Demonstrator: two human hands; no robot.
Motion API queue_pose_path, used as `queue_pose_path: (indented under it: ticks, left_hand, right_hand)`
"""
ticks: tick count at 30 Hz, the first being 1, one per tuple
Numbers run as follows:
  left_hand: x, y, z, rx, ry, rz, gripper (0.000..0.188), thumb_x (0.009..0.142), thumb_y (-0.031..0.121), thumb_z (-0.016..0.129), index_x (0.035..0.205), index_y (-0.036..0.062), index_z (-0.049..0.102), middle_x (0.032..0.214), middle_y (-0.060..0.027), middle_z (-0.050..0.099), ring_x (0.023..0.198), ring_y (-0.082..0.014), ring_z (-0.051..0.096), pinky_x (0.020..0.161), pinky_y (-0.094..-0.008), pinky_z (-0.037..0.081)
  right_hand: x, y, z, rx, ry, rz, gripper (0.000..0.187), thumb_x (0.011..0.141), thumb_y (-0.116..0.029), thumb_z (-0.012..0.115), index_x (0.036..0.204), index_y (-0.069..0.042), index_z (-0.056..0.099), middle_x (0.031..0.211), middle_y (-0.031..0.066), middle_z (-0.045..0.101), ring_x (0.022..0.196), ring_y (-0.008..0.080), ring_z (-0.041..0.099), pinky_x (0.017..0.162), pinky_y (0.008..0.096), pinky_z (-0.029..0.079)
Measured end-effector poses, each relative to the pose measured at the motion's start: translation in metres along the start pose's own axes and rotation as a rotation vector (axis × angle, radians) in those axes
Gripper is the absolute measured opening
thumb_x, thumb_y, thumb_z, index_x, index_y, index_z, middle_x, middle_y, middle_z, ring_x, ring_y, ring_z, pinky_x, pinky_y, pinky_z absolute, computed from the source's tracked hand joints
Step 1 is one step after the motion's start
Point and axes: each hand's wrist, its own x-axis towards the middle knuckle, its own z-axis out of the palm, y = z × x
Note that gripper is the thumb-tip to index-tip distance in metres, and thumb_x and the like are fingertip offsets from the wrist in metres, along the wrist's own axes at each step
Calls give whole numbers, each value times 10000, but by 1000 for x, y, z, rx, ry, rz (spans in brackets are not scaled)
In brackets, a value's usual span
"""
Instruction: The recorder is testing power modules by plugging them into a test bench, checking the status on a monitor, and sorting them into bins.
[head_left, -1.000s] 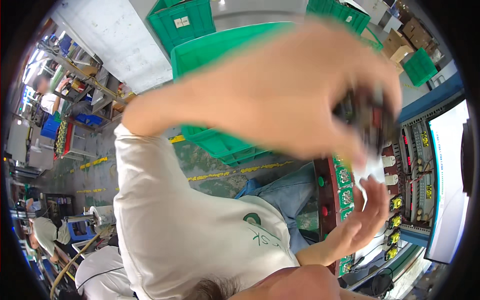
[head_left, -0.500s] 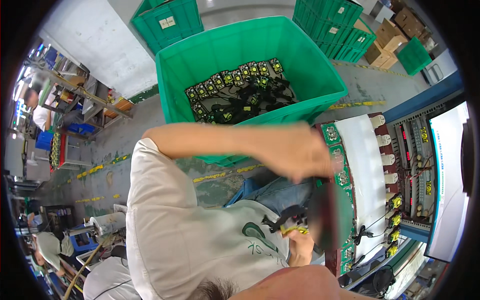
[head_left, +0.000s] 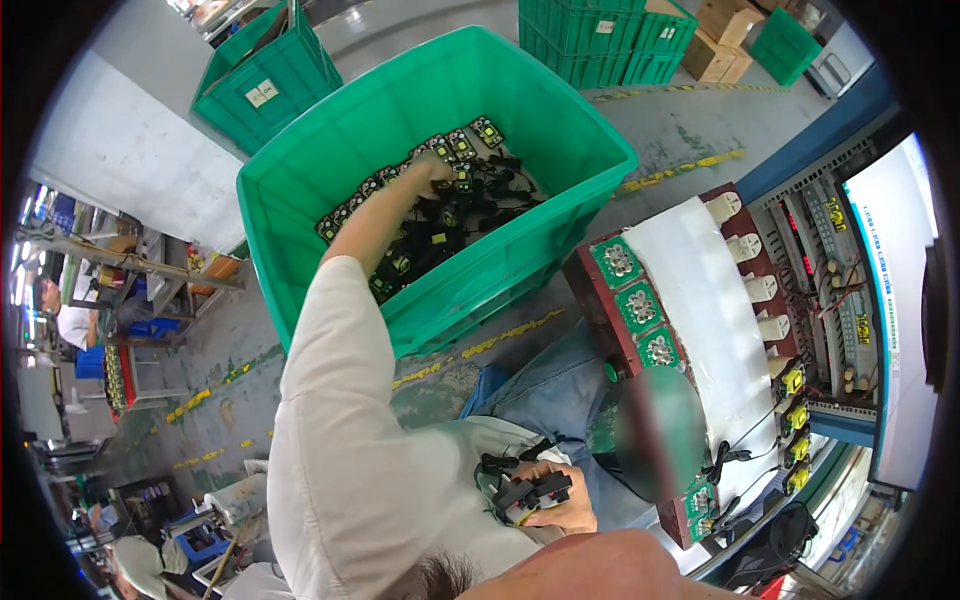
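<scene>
A: Where's the left hand (head_left: 432, 170) rn?

B: Far out, down in the big green bin (head_left: 300, 260). It rests on the pile of black parts with yellow-green tags (head_left: 440, 225). The arm runs long from near-left up to far-middle.

A: Is it holding one?

B: Can't tell. Fingers curl down into the pile, but the hand hides what's under it.

A: And the right hand (head_left: 555, 500)?

B: Near, low by the lap. It's closed on a small black part (head_left: 530, 492) w/ wires hanging off it.

A: So which hand's closer to the pile?

B: Left, for sure. The pile lies right under it & spreads near-left to far-right along the bin floor. The right hand is well apart from the bin, closer to the red board with green squares (head_left: 640, 310) on the right.

A: What's diff from half a sec ago?

B: Back then the left arm crossed over to the right, hand by the red board. Now it's swung far away into the bin. The right hand stayed low near the lap.
</scene>
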Motion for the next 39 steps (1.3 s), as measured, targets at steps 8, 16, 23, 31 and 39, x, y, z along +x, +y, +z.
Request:
queue_pose_path:
  ticks: [8, 16, 23, 31, 39]
  left_hand:
    - [-10, -12, -40, -596, -59, 74, 522, 969, 118, 665, 1404, -120, 502, 1220, -259, 696, 1026, -389, 713, 752, -489, 627]
    - [-17, -5, 4, -840, -75, 169, 384, 944, 127, 702, 1236, -77, 559, 1086, -168, 683, 979, -307, 700, 747, -457, 607]
    - [4, -13, 4, -517, -254, -27, 790, 881, 233, 841, 1481, -61, 420, 1486, -247, 550, 1206, -400, 643, 951, -500, 560]
    - [-33, 4, 39, -60, 415, 168, 733, 794, 333, 905, 1318, 0, 516, 1084, -178, 689, 963, -387, 712, 819, -472, 583]
    - [11, -1, 59, 133, 395, 499, 708, 754, 349, 909, 1256, 15, 537, 990, -201, 729, 933, -437, 735, 809, -515, 586]
  right_hand:
    - [10, -1, -3, -16, 40, 116, 500, 621, -17, 981, 1057, 0, 736, 972, 49, 739, 806, 144, 591, 784, 252, 463]
    - [12, 9, -12, -66, -9, 78, 488, 654, -3, 968, 1082, -10, 732, 954, 22, 729, 799, 129, 582, 777, 243, 465]
    - [19, -3, -2, -70, 20, 166, 465, 686, 2, 962, 1088, -11, 729, 947, 15, 726, 803, 123, 584, 781, 244, 471]
    - [26, -2, 0, -115, -30, 171, 434, 719, -4, 955, 1090, -23, 730, 947, 12, 728, 804, 122, 588, 777, 249, 480]
    - [23, 3, 2, -74, -7, 111, 432, 730, -29, 956, 1100, -23, 733, 946, 13, 734, 800, 130, 591, 778, 253, 483]
